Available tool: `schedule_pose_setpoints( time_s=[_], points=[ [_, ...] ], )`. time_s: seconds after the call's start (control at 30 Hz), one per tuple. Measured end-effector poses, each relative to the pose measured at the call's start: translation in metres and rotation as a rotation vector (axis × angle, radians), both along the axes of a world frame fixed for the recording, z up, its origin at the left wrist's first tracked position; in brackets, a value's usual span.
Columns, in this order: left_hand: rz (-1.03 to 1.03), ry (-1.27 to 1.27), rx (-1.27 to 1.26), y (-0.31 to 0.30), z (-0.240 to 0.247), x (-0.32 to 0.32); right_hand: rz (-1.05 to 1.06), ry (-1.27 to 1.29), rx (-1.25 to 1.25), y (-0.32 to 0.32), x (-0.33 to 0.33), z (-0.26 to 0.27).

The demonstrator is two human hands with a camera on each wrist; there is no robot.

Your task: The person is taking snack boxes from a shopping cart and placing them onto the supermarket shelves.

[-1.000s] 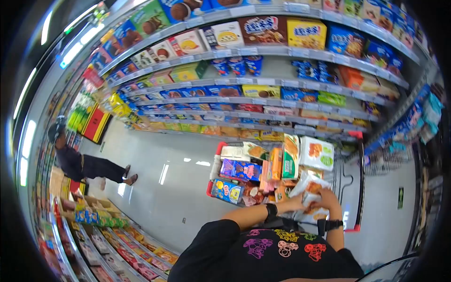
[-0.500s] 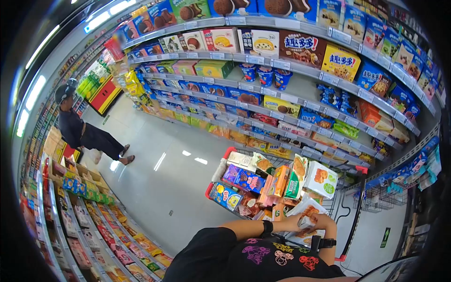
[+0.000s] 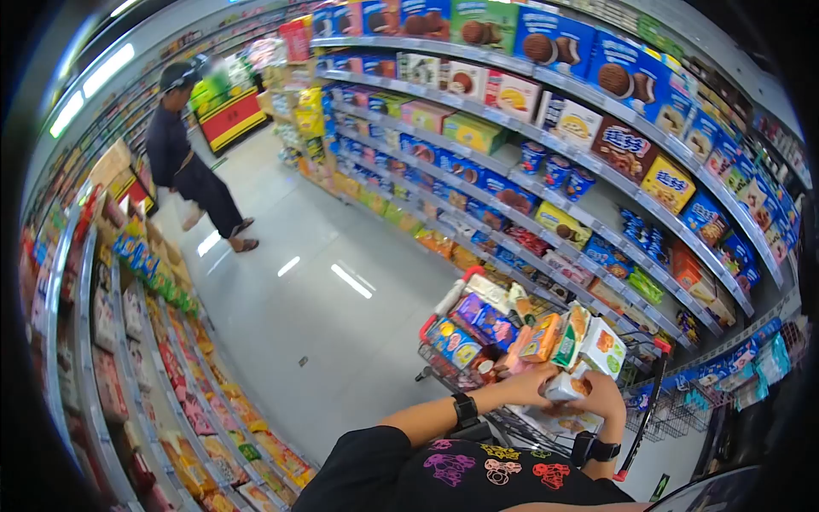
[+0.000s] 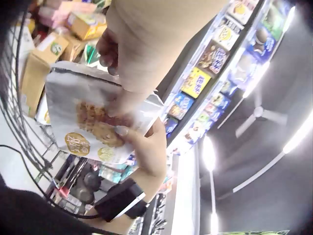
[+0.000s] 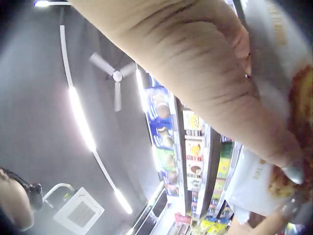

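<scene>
A dark ceiling (image 4: 264,181) with bright light strips (image 4: 209,152) spans the store above a shiny, pale tiled floor (image 3: 333,299) that mirrors the lamps. Tall shelves (image 3: 512,121) crammed with boxed and bagged snacks run along one side of the aisle; lower shelves (image 3: 78,290) of packets line the other. A red-and-yellow display stand (image 3: 232,121) is at the far end, and a person in dark clothes and a cap (image 3: 189,162) stands nearby. The wire shopping cart (image 3: 426,326) is heaped with goods, and a white ceiling fan (image 4: 257,112) shows overhead. Among the load lie a white box (image 3: 604,346), a blue box (image 3: 455,343) and a green-and-white packet (image 3: 572,334). Over the cart, near its handle end, is a white cookie packet (image 4: 68,107), gripped by the left hand (image 3: 522,386) and right hand (image 3: 604,396), thumbs on its printed face.
</scene>
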State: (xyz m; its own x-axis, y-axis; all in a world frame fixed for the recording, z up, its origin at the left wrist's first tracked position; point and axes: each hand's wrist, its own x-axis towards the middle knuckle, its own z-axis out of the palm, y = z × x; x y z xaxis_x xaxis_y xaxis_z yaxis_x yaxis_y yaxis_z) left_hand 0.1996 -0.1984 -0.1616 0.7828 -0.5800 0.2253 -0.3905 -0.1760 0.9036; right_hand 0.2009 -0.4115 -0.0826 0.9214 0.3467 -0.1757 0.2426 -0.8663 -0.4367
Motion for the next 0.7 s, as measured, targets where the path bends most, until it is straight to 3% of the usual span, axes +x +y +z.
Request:
schedule_pose_setpoints(
  time_s=[0.03,0.1,0.13,0.17,0.23,0.3,0.37,0.43,0.53,0.63,0.67,0.7],
  points=[
    [0.045,0.010,0.042,0.033,0.031,-0.014,-0.008,-0.003,0.050,0.027,-0.005,0.007],
    [0.275,-0.252,0.235,0.076,0.015,-0.024,0.018,-0.104,0.109,0.077,-0.009,0.008],
    [0.283,-0.111,0.291,0.104,0.027,-0.034,-0.006,-0.105,0.161,0.103,-0.013,0.005],
    [0.397,-0.177,0.290,0.127,0.020,-0.041,-0.030,-0.110,0.215,0.127,-0.015,0.000],
    [0.718,-0.404,0.307,0.170,0.020,-0.065,0.043,-0.103,0.587,0.160,-0.007,-0.047],
    [0.997,-0.350,0.365,0.207,0.024,-0.097,0.078,0.072,0.785,0.218,-0.028,-0.023],
    [1.237,-0.313,0.423,0.238,0.029,-0.136,0.168,0.089,0.814,0.256,-0.025,-0.057],
    [1.442,-0.305,0.485,0.271,0.033,-0.176,0.240,0.173,0.862,0.301,-0.038,-0.051],
    [1.236,0.000,-0.111,0.317,0.022,-0.232,0.230,0.524,1.059,0.364,-0.064,-0.050],
    [1.137,0.319,-0.140,0.329,0.057,-0.284,0.206,0.984,1.218,0.414,-0.094,-0.022],
    [1.185,0.247,0.058,0.337,0.028,-0.296,0.215,1.072,1.206,0.428,-0.100,-0.021],
    [1.224,0.254,-0.078,0.336,0.030,-0.308,0.225,1.157,1.193,0.443,-0.104,-0.021]
  ],
)
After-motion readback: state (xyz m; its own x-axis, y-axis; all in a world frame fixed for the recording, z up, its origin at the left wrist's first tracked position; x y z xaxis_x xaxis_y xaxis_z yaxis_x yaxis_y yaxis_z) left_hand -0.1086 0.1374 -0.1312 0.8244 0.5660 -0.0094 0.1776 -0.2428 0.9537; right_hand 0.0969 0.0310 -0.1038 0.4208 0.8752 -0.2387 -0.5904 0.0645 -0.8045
